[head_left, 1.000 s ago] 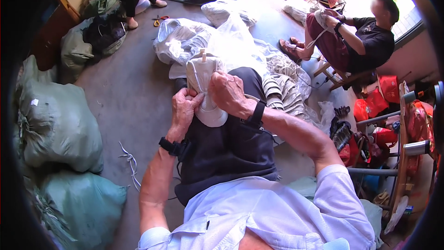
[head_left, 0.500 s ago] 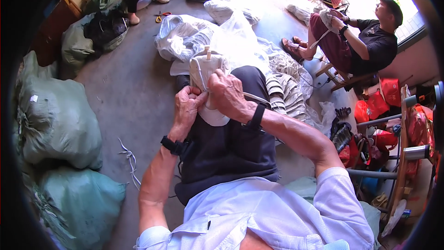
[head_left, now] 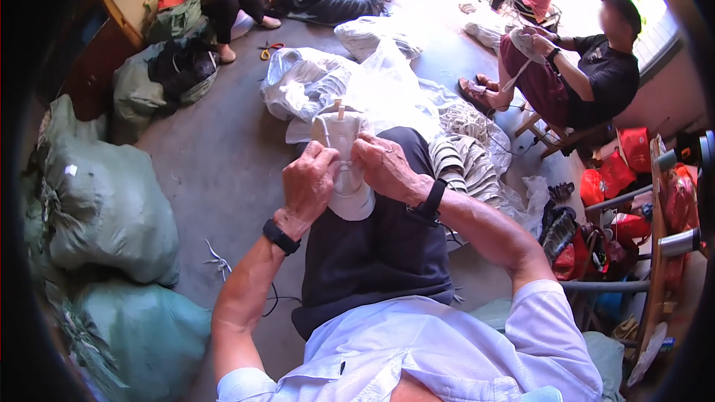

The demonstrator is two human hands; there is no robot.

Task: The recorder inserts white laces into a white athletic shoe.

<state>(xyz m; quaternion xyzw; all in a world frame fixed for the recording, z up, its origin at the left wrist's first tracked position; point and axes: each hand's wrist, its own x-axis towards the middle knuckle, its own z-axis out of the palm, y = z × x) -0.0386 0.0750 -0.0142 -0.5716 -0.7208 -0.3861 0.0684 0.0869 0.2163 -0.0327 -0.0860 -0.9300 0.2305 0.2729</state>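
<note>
A cream-white shoe (head_left: 351,202) rests on my dark trousers between my knees, its rounded toe towards me. Across its opening, between my hands, runs a short stretch of pale shoelace (head_left: 347,167). My left hand (head_left: 308,182) is closed at the shoe's left edge, thumb and fingers pinched on the lace. At the opposite edge my right hand (head_left: 389,170) is closed in the same way. The fingers hide most of the lace in both hands. A small light-brown tab (head_left: 341,113) sticks up at the far end of the shoe.
Beyond my knees lie white plastic bags (head_left: 302,78) and stacked pale shoe parts (head_left: 465,164). Green sacks (head_left: 112,208) line the left. Orange-handled scissors (head_left: 270,50) and loose laces (head_left: 217,259) lie on the floor. A rack (head_left: 657,246) stands right. Co-workers sit further off, one (head_left: 588,67) holding a shoe.
My right hand has moved off the middle of the shoe to its right edge. My left hand has turned and risen along the left edge. The lace trailing right no longer shows.
</note>
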